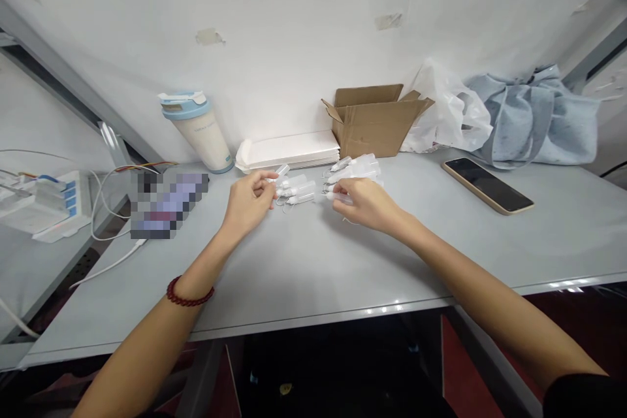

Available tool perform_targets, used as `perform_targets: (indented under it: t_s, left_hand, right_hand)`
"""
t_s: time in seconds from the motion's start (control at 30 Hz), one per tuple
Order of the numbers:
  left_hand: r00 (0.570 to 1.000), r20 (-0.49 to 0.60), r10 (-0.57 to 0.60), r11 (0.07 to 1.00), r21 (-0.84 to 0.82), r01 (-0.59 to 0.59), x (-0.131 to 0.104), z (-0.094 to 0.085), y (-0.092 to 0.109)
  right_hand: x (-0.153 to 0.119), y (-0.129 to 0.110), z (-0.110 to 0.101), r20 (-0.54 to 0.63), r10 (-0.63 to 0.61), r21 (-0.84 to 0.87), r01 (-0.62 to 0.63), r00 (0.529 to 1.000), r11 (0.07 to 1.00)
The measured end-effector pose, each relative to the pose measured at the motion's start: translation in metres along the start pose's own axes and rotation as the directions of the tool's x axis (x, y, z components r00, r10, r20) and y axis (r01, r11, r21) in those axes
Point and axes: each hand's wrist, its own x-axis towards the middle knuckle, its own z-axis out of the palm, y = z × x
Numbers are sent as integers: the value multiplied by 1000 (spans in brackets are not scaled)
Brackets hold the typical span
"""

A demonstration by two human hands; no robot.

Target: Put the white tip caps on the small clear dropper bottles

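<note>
I see my left hand (pixel 249 201) pinching one small clear plastic vial (pixel 281 172) between thumb and fingers, lifted just off the bench (pixel 313 261). My right hand (pixel 365 204) has its fingers closed on another clear vial (pixel 337 196), low over the surface. Between and just behind my hands lie two loose clusters of the same vials (pixel 355 168), resting on the bench.

Behind those, a flat stack of white paper sleeves (pixel 289 150) lies against the white wall (pixel 313 26), with an open cardboard box (pixel 375 121) just beside it on the right. A blue-lidded tumbler (pixel 198 130) stands to the left of the stack. A crumpled plastic bag (pixel 448 111) and a pale blue cloth bag (pixel 533 114) fill the far right corner, and a phone (pixel 487 185) lies flat, well apart from my right hand.

The bench is plain grey; its near edge runs below my forearms, and the stretch between that edge and my hands is bare. To the left, white cables (pixel 105 209) trail off the bench edge toward a white device (pixel 46 206) on a neighbouring surface.
</note>
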Motion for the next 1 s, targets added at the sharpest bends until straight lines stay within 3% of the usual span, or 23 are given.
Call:
perform_targets:
  t_s: [0.2,0.4,0.73,1.0]
  left_hand:
    - [955,294,-27,998,-45,42,-8,8,9]
    - [914,404,-41,994,-73,77,-11,13,12]
    - [882,470,17,991,-127,49,-12,12,18]
    - [886,464,15,985,-161,67,-13,12,19]
  right_hand:
    - [1,-3,0,-127,-23,371,70,992,926]
    - [-2,-6,0,-99,-7,543,60,995,837]
    - [-4,-11,-3,-49,-27,602,51,998,797]
    - [-4,-11,-4,-38,-17,626,37,999,779]
